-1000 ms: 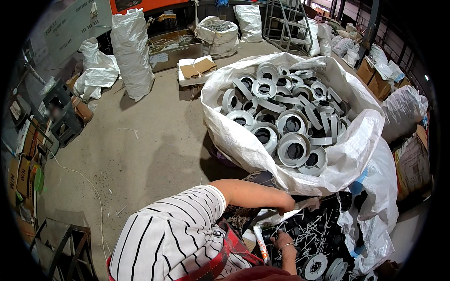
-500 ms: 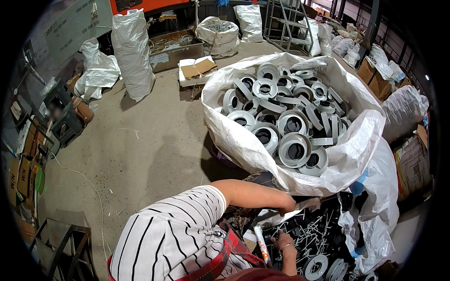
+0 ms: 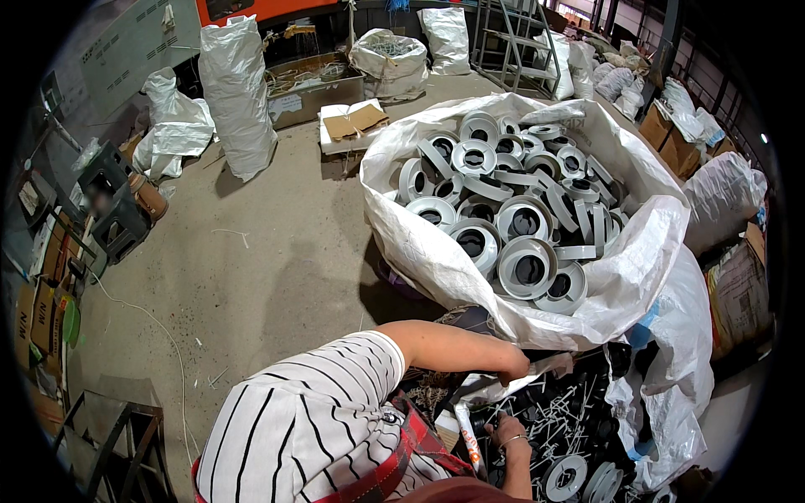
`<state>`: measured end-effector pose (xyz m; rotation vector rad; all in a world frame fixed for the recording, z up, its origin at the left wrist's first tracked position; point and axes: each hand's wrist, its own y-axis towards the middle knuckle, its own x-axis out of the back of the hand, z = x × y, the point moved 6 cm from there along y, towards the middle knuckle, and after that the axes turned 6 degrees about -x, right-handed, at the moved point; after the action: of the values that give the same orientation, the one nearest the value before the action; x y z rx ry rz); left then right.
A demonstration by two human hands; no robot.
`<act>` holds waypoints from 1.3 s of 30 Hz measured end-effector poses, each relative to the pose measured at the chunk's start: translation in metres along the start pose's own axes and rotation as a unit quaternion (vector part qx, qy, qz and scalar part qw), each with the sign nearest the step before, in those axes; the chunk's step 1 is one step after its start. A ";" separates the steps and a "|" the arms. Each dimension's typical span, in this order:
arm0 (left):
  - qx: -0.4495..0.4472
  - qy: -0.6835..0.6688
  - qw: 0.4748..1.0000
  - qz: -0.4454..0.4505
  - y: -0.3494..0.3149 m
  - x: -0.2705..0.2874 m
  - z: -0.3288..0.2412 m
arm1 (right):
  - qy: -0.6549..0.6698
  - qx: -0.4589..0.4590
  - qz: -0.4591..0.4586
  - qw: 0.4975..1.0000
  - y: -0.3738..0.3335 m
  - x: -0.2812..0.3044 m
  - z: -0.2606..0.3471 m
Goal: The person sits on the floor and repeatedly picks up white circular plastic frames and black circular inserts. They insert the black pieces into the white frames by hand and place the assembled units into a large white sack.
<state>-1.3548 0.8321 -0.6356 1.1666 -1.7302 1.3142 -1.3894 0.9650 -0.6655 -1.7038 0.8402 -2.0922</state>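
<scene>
My left arm reaches across to the right, and my left hand [image 3: 513, 369] bends down at the near rim of an open bag [image 3: 466, 436]; its fingers are mostly hidden. Inside the bag lie black plastic parts [image 3: 599, 427] and many thin white sticks [image 3: 553, 417]. My right hand [image 3: 507, 431], with a bracelet at the wrist, is down among them at the left side, fingers curled. What it holds is too dark and small to make out. Grey flanged rings [image 3: 565, 478] rest at the bag's lower end.
A large white woven sack [image 3: 402, 251] full of grey rings with black centres [image 3: 527, 270] stands just beyond my hands. Further off are a tall white sack [image 3: 236, 92], a metal bin [image 3: 314, 99] and metal steps [image 3: 520, 46]. A dark metal frame [image 3: 113, 444] stands at lower left.
</scene>
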 end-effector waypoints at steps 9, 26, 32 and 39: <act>0.003 -0.001 1.000 0.006 0.000 -0.002 0.001 | -0.001 -0.004 0.002 1.000 0.002 -0.002 -0.001; 0.008 -0.007 1.000 0.009 0.008 -0.008 0.006 | 0.006 0.000 0.000 1.000 0.004 -0.003 -0.001; 0.014 0.000 1.000 -0.001 0.018 -0.016 0.013 | 0.007 0.001 0.003 1.000 0.006 -0.006 -0.003; 0.018 -0.011 1.000 -0.001 0.018 -0.016 0.013 | -0.001 -0.006 0.009 1.000 0.005 -0.004 -0.002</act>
<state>-1.3649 0.8253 -0.6596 1.2074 -1.7277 1.3397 -1.3910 0.9644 -0.6718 -1.6983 0.8657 -2.0784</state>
